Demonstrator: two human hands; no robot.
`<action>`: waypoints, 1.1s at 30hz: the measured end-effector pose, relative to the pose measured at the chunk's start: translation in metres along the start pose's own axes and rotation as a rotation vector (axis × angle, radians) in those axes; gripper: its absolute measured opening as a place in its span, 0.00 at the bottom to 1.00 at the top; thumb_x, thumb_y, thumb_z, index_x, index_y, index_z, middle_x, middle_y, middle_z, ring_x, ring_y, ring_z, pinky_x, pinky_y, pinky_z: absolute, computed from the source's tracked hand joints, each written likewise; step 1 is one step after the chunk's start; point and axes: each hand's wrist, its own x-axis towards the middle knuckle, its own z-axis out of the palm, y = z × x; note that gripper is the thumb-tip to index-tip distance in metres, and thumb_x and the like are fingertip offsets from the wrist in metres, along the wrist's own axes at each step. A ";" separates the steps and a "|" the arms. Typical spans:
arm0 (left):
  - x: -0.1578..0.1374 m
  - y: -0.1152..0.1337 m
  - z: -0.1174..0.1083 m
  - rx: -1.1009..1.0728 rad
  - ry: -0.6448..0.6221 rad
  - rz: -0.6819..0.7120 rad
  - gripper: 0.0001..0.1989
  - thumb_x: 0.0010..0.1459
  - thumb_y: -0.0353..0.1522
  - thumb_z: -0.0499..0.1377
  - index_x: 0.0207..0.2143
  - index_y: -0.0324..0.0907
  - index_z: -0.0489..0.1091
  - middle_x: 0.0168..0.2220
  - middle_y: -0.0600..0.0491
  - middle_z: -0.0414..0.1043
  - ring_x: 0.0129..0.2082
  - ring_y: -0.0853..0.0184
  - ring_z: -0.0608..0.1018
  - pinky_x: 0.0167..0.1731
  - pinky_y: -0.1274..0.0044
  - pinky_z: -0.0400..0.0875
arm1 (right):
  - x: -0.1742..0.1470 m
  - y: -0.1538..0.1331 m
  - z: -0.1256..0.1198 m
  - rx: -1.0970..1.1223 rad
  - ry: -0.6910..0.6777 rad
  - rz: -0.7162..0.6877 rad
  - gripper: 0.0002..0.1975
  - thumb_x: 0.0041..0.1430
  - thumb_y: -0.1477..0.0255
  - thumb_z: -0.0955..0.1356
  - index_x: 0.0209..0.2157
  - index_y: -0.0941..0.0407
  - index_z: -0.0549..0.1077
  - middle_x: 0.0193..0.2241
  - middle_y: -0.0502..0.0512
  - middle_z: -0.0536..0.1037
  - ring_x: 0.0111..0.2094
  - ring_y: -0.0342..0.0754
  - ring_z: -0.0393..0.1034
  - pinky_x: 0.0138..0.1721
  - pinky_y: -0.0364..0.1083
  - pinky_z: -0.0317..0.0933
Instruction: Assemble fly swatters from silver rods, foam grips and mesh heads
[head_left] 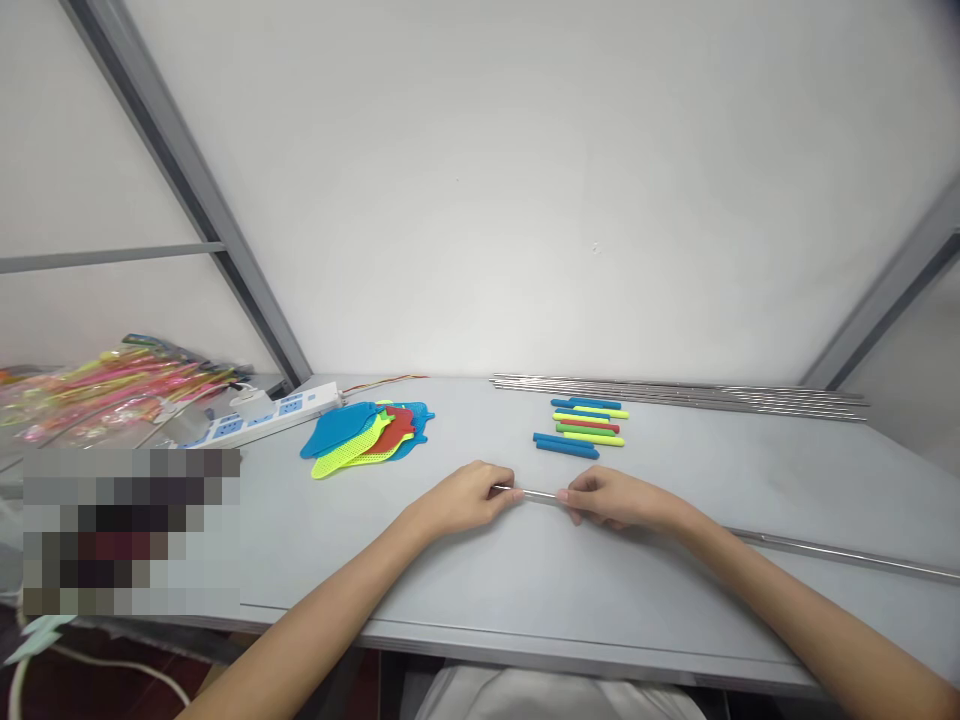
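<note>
One thin metal rod (540, 495) is pinched in the fingers of the left hand (476, 495) and right hand (611, 497), its long axis running sideways between them, apparently on past the right forearm (787, 610); coloured tubes (585, 430) lie ahead, nearer the right fingers.

Workshop, as indicated by a grey counter (637, 600) bearing swatter heads (367, 440) left of the fingers (504, 475), handles (587, 429) and metal rods (679, 393) beyond them, and a power strip (262, 420) farther left.
</note>
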 end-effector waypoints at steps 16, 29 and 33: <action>-0.003 0.001 0.008 0.163 0.004 0.112 0.18 0.56 0.38 0.38 0.22 0.39 0.59 0.18 0.55 0.60 0.21 0.73 0.63 0.24 0.80 0.53 | -0.001 0.002 -0.001 0.069 -0.085 -0.034 0.24 0.45 0.51 0.58 0.24 0.59 0.67 0.15 0.45 0.53 0.14 0.34 0.45 0.13 0.37 0.40; -0.008 0.007 0.017 0.304 0.020 0.166 0.16 0.57 0.37 0.37 0.23 0.40 0.56 0.19 0.56 0.62 0.20 0.73 0.64 0.27 0.80 0.55 | -0.002 0.001 0.000 -0.061 -0.055 -0.097 0.25 0.47 0.52 0.57 0.24 0.61 0.69 0.14 0.46 0.55 0.15 0.35 0.47 0.15 0.38 0.42; -0.007 0.010 0.018 0.312 0.026 0.171 0.16 0.57 0.36 0.36 0.24 0.40 0.56 0.19 0.56 0.62 0.20 0.73 0.63 0.27 0.80 0.55 | -0.002 -0.001 0.002 -0.112 -0.022 -0.140 0.26 0.48 0.53 0.56 0.24 0.61 0.70 0.14 0.46 0.57 0.15 0.35 0.48 0.16 0.38 0.43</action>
